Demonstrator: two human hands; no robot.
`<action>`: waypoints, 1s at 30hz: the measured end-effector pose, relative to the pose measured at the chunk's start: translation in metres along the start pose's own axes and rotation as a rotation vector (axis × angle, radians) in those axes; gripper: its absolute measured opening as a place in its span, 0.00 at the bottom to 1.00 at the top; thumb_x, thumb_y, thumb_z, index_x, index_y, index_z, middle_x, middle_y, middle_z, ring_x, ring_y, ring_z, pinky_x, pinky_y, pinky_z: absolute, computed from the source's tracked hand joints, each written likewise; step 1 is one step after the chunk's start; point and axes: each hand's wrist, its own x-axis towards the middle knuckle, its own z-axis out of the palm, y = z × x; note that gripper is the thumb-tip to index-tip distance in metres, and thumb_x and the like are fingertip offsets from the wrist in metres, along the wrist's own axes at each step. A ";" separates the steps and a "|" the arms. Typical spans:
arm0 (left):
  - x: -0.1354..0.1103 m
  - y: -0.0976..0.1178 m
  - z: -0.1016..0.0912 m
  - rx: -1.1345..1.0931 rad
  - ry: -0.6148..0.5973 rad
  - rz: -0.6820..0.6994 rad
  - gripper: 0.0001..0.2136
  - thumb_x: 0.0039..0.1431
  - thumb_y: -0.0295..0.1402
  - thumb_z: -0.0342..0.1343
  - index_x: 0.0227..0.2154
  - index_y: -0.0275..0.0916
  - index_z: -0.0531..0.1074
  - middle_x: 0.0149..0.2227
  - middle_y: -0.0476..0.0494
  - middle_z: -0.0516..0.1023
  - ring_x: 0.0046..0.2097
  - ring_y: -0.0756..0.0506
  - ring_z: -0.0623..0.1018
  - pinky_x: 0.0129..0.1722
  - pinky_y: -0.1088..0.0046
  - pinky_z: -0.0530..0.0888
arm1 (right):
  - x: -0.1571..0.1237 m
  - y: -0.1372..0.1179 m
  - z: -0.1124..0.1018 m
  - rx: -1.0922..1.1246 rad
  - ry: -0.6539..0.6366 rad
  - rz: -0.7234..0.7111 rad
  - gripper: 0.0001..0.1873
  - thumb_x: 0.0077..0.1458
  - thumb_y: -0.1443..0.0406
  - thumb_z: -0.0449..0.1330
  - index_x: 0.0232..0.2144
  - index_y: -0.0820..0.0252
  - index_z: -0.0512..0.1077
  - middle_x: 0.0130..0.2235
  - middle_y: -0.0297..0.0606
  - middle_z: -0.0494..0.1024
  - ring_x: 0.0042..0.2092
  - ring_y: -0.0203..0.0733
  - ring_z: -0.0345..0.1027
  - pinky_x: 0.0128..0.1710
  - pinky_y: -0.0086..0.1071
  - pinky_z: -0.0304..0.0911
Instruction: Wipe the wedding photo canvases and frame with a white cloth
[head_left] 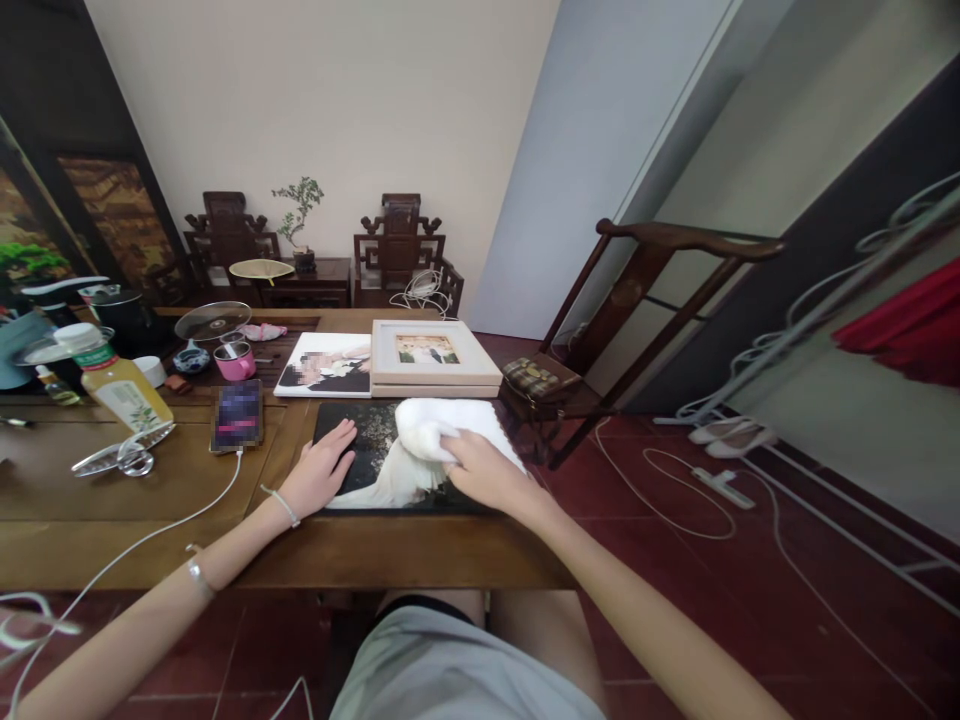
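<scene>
In front of me on the table lies a dark photo panel (371,425) that shows a flowing white dress. My left hand (328,462) rests flat on its left side, fingers spread. Bunched in my right hand (476,468) is a white cloth (424,428), pressed onto the upper middle of the panel; the fingertips are partly hidden by it. Just behind the panel are a second photo panel (322,365) and a pale wooden picture frame (382,378) with a small couple photo, which sits on another frame.
On the left stand a juice bottle (124,385), a phone (237,415) on a charging cable, a pink cup (235,362) and a silver hair clip (124,452). A wooden chair (630,290) with a bag is beyond the table's right end. Cables and a power strip (721,485) lie on the floor.
</scene>
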 end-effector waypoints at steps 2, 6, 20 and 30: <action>0.000 0.000 0.000 -0.002 -0.004 -0.002 0.22 0.65 0.38 0.38 0.59 0.37 0.60 0.63 0.40 0.58 0.64 0.43 0.57 0.61 0.56 0.57 | 0.016 0.006 0.004 -0.025 0.041 -0.039 0.17 0.47 0.74 0.49 0.36 0.65 0.73 0.41 0.49 0.75 0.44 0.51 0.67 0.45 0.37 0.59; 0.000 0.000 0.000 -0.012 0.002 0.002 0.22 0.65 0.38 0.39 0.59 0.38 0.60 0.63 0.40 0.59 0.64 0.43 0.57 0.61 0.55 0.58 | 0.030 0.010 0.011 -0.051 0.070 -0.070 0.18 0.46 0.75 0.49 0.37 0.64 0.74 0.44 0.49 0.75 0.49 0.51 0.65 0.50 0.40 0.57; 0.000 -0.001 0.001 0.002 0.002 0.010 0.21 0.65 0.37 0.38 0.58 0.37 0.60 0.63 0.40 0.58 0.64 0.43 0.57 0.62 0.57 0.57 | -0.079 -0.060 0.003 0.056 -0.182 -0.149 0.22 0.43 0.77 0.50 0.41 0.65 0.75 0.61 0.51 0.61 0.65 0.56 0.44 0.62 0.53 0.43; 0.000 -0.001 0.001 -0.010 0.008 0.009 0.21 0.65 0.38 0.39 0.58 0.38 0.61 0.63 0.40 0.59 0.64 0.43 0.58 0.61 0.56 0.58 | -0.012 -0.031 0.003 -0.033 -0.060 -0.099 0.20 0.46 0.76 0.49 0.40 0.65 0.74 0.51 0.53 0.72 0.59 0.53 0.57 0.56 0.44 0.54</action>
